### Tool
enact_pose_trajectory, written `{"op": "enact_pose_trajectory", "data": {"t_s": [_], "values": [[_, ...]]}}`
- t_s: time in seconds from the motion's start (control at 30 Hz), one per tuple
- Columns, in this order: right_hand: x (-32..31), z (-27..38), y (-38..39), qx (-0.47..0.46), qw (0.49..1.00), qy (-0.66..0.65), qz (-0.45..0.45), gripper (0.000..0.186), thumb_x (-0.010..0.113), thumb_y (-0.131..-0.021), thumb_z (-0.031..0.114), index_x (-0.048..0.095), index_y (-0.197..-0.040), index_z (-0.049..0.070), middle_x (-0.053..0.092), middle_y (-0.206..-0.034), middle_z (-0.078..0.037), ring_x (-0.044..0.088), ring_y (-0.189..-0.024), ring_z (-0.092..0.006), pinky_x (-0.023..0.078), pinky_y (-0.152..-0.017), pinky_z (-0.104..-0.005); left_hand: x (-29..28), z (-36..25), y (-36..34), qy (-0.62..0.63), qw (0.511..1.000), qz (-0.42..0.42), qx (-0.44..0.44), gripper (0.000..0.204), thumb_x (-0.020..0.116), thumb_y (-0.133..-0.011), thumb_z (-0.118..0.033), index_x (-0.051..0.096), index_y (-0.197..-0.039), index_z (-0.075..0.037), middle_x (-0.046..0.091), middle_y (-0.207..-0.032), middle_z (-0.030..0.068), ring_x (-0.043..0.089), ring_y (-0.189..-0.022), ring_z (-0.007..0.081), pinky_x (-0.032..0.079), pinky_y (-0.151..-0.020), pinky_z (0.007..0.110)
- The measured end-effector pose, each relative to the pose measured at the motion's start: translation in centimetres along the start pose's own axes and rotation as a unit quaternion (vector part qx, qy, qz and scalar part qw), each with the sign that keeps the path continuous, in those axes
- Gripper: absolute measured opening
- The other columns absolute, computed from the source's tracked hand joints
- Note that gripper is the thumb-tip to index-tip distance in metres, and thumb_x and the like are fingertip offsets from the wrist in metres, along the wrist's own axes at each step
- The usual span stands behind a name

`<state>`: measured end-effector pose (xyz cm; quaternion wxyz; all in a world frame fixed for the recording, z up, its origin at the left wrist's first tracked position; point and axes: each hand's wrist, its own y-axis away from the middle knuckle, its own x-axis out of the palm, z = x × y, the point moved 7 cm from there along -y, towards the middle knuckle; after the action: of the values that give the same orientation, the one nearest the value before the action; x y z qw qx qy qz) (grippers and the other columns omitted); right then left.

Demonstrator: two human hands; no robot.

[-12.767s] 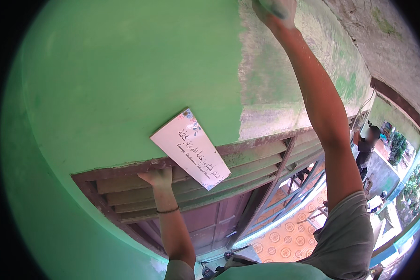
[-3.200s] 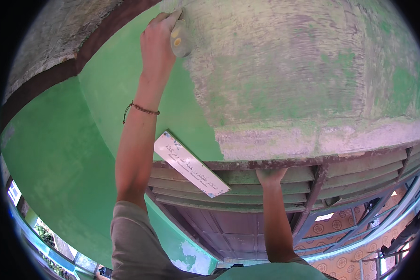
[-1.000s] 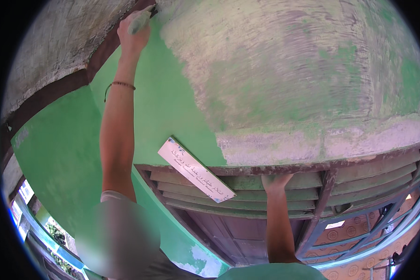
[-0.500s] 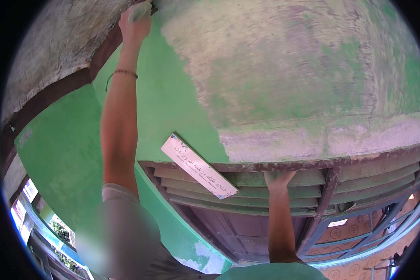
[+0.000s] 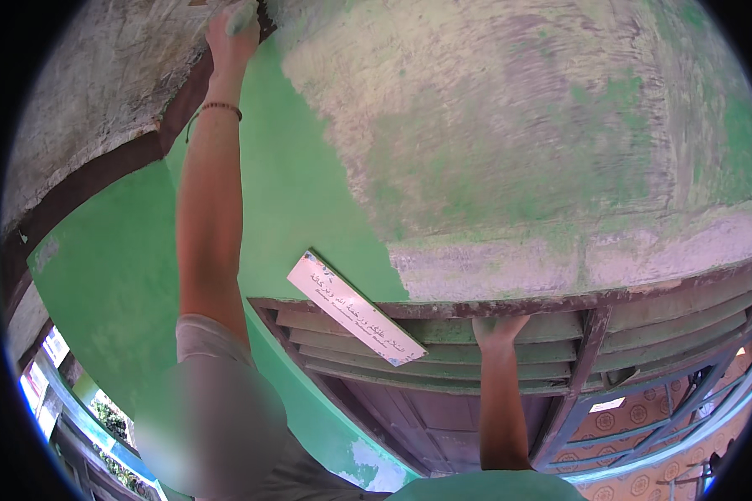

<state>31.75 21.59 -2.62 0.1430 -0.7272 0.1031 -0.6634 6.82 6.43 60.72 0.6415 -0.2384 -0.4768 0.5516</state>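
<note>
My left hand (image 5: pixel 232 35) reaches high to the dark brown trim where the wall meets the ceiling. Its fingers are closed around a small greyish-green piece, partly cut off by the picture's top edge, whose kind I cannot make out. Below it runs smooth bright green wall (image 5: pixel 284 184). My right hand (image 5: pixel 499 328) is lower, at the slatted vent above the door, gripping the vent's wooden frame (image 5: pixel 443 308) from below; the fingertips are hidden behind it. The wall's upper right part (image 5: pixel 510 159) is scraped, with patchy green and pale plaster.
A white oblong sign (image 5: pixel 355 307) hangs slanted across the vent's left corner. Under the vent is a brown panelled door (image 5: pixel 451 413). Barred window frames (image 5: pixel 643 430) stand at the lower right, and a rough grey ceiling (image 5: pixel 100 92) fills the upper left.
The view has tilted slightly up, so the wall, sign and vent sit lower. My left hand has shifted a little left along the trim. The right hand keeps its hold on the frame.
</note>
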Motion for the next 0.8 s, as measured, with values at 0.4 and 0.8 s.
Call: {"op": "enact_pose_trajectory", "data": {"t_s": [0.4,0.8], "values": [[-0.4,0.0,-0.3,-0.008,1.000,0.009,-0.023,0.067,0.043,-0.102,0.059,0.042,-0.152,0.015,0.045,-0.151,-0.007,0.044,-0.139,-0.0319,0.035,-0.117,-0.0528,-0.7,-1.7,0.4,-0.042,0.997,0.057,-0.018,0.024,0.060,-0.095,-0.028,0.078,-0.108,-0.019,0.075,-0.100,0.0143,0.070,-0.094,0.0404,0.055,-0.082,0.050],[-0.3,0.4,0.4,-0.014,0.999,0.006,-0.031,0.066,0.042,-0.103,0.061,0.043,-0.151,0.015,0.048,-0.149,-0.005,0.046,-0.137,-0.0306,0.036,-0.115,-0.0516,-0.7,-1.6,1.5,0.013,0.999,0.039,0.007,0.025,0.062,-0.095,-0.028,0.079,-0.110,-0.018,0.074,-0.096,0.0183,0.070,-0.094,0.0410,0.056,-0.081,0.049]]}}
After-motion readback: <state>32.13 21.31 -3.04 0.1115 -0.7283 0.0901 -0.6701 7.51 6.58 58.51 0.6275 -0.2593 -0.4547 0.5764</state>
